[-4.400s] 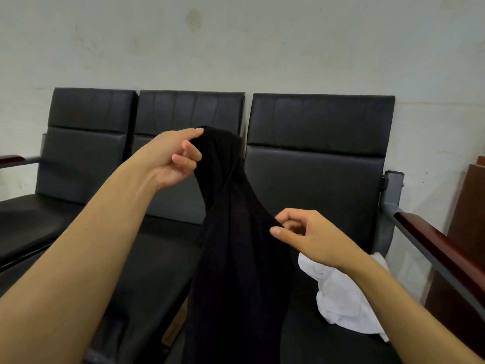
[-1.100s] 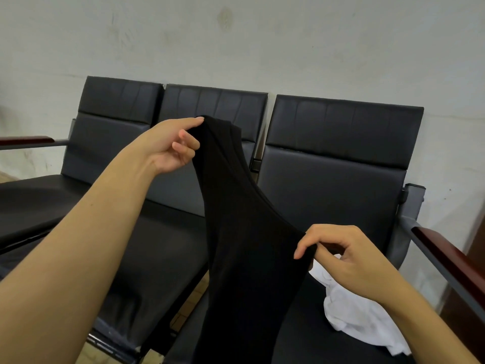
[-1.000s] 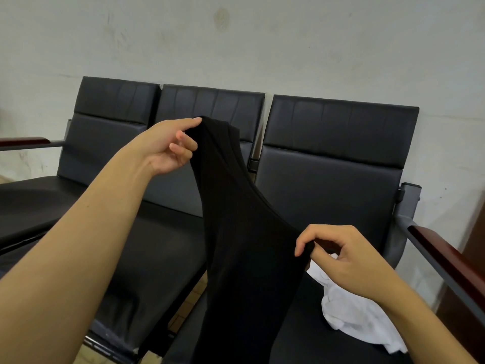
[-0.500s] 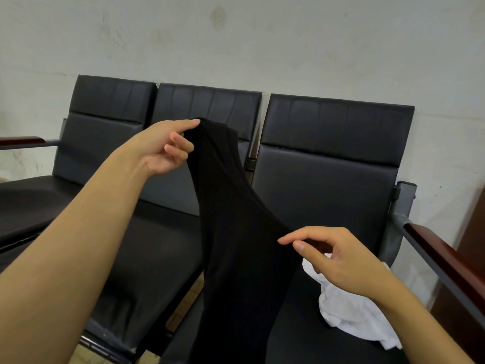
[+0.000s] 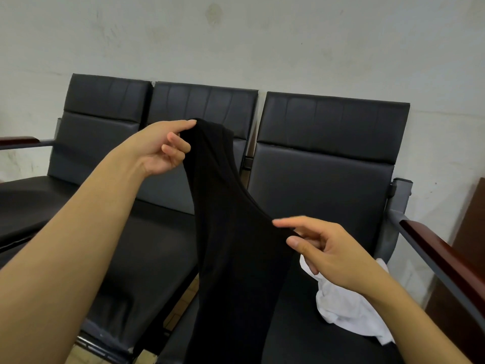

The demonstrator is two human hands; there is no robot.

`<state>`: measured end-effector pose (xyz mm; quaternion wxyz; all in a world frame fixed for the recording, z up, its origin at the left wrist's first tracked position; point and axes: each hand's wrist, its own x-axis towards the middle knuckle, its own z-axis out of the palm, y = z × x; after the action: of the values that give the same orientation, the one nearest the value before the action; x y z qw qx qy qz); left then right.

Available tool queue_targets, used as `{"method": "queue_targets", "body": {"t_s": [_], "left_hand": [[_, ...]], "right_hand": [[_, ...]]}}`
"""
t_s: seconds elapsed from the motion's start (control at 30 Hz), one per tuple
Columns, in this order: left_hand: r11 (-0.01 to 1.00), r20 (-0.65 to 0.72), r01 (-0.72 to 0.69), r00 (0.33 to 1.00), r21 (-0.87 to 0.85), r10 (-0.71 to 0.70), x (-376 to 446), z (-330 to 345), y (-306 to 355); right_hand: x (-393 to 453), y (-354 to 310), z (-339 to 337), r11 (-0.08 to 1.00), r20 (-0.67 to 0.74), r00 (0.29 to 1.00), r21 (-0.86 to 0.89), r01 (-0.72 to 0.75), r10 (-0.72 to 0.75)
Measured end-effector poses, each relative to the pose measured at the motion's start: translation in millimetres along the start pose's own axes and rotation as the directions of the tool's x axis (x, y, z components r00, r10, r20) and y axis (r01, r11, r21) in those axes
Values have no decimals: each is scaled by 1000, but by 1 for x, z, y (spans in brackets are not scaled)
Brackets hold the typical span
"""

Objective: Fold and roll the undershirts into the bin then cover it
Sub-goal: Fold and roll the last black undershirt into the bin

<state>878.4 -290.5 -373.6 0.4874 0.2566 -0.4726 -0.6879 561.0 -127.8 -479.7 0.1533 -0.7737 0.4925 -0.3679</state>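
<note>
Basically early: left hand (image 5: 161, 149) pinches black undershirt (image 5: 236, 245) aloft by a strap, right hand (image 5: 322, 252) fingers pinching its neckline edge; white undershirt (image 5: 346, 311) crumpled on bench (image 5: 328, 345); nothing folded, no bin in view

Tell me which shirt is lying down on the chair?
The white undershirt, crumpled on the right-hand chair seat. The black undershirt hangs in the air, held up by the left hand and right hand.
</note>
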Motion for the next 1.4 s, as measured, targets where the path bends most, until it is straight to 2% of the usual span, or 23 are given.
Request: {"method": "queue_targets", "body": {"t_s": [0.17,0.27,0.33,0.4,0.47,0.53,0.7,0.73,0.77,0.83,0.87,0.9,0.93,1.0,1.07,1.1,1.17,1.23,1.33,1.4], "left_hand": [[1000,-1,-8,1000,-6,8,-3,2,0],[1000,24,-3,1000,-3,3,-5,3,2],[1000,48,-1,999,23,-1,-8,6,3],[992,82,-18,997,125,8,-16,13,2],[966,105,-48,994,254,21,-22,22,1],[955,113,-66,993,290,35,-25,28,-2],[992,57,-77,996,101,71,-8,15,-10],[991,31,-51,998,122,48,-4,12,-13],[975,-4,-11,1000,223,13,1,9,-19],[844,-35,101,995,527,-97,6,4,-36],[775,-5,148,983,614,-183,6,2,-47],[755,42,181,963,630,-267,7,0,-58],[779,95,205,943,592,-320,7,-2,-66],[875,135,226,942,428,-309,13,-6,-74],[938,100,207,965,277,-243,18,-8,-72],[937,77,205,969,284,-236,20,-8,-70],[873,97,225,951,434,-294,17,-5,-68],[824,203,215,908,524,-366,9,3,-68],[865,307,132,900,484,-308,2,23,-70],[931,352,127,902,342,-252,6,30,-72]], "right_hand": [[4,0,3,997,-28,997,0,-72,72],[6,-1,7,986,-28,985,28,-167,167],[6,0,8,958,25,960,55,-280,279],[5,2,11,908,115,916,127,-398,385],[3,1,13,853,178,881,229,-470,438],[3,-2,13,798,218,869,345,-495,445],[4,-24,7,678,308,865,538,-501,395],[5,-28,6,646,329,864,574,-503,380],[6,-34,6,602,342,863,618,-505,373],[13,-44,4,473,337,866,735,-487,369],[19,-47,2,415,321,874,784,-462,365],[26,-52,-1,359,316,878,822,-443,360],[34,-55,-5,300,314,884,856,-422,347],[50,-62,-15,199,303,904,908,-370,300],[64,-66,-27,108,273,930,946,-306,245],[70,-68,-34,81,247,940,959,-272,235],[79,-71,-44,101,155,958,978,-183,240],[83,-72,-48,135,77,972,985,-109,223],[85,-58,-46,116,110,987,986,-123,120],[85,-51,-46,148,142,986,977,-154,91]]}}
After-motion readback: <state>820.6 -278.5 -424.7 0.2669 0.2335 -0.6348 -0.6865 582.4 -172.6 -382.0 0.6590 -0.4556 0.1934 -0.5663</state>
